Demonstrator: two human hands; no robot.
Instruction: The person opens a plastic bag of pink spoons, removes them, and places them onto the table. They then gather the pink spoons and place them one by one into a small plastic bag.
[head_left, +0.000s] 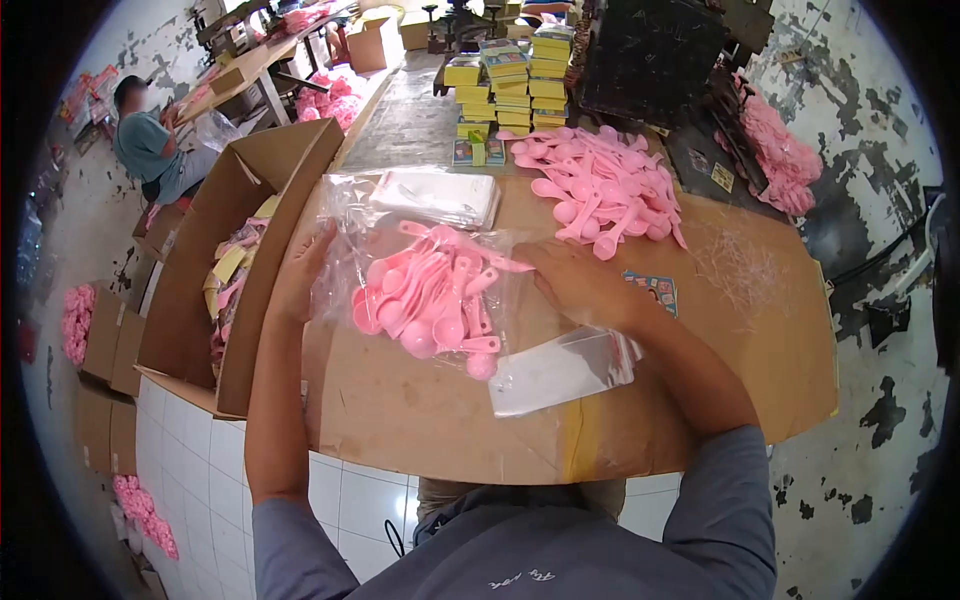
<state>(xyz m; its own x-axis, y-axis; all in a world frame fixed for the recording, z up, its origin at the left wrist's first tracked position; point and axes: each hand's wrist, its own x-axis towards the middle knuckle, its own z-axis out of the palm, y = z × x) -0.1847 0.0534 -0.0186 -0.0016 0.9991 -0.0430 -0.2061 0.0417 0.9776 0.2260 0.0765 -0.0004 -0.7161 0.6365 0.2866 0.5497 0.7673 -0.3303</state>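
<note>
A clear plastic bag (410, 250) filled with several pink plastic spoons (430, 300) lies on the cardboard-covered table (700, 330). My left hand (300, 275) grips the bag's left edge. My right hand (575, 280) holds the bag's right side near its opening, with spoon handles poking toward it. A flat empty clear bag (560, 372) lies just below my right wrist. A loose pile of pink spoons (605, 185) rests farther back on the table.
A stack of clear bags (440, 195) sits behind the filled bag. Yellow box stacks (515, 85) stand at the back. An open cardboard carton (230, 260) with packed items stands left. A seated person (150, 145) works far left. A printed card (655, 290) lies by my right forearm.
</note>
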